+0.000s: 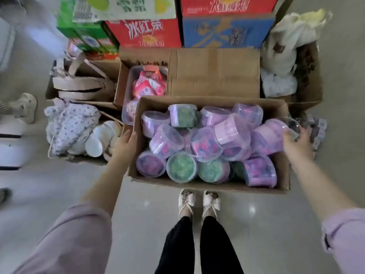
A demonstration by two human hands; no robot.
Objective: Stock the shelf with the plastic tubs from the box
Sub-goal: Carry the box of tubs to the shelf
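An open cardboard box point(209, 185) is held above the floor in front of me, piled with several round plastic tubs point(205, 143) with clear lids, most purple and some green point(181, 170). My left hand point(125, 145) grips the box's left wall, thumb over the rim. My right hand point(296, 140) is at the box's right rim, its fingers curled round a purple tub point(274, 133) that lies at that edge. No shelf is in view.
On the floor beyond stand more cartons: a closed one point(215, 74), a clear bin of pink packets point(147, 86), a box with paper cups point(100, 139) and patterned cloth, stacked drink cartons point(146, 32). My feet point(199, 204) stand on grey tile below the box.
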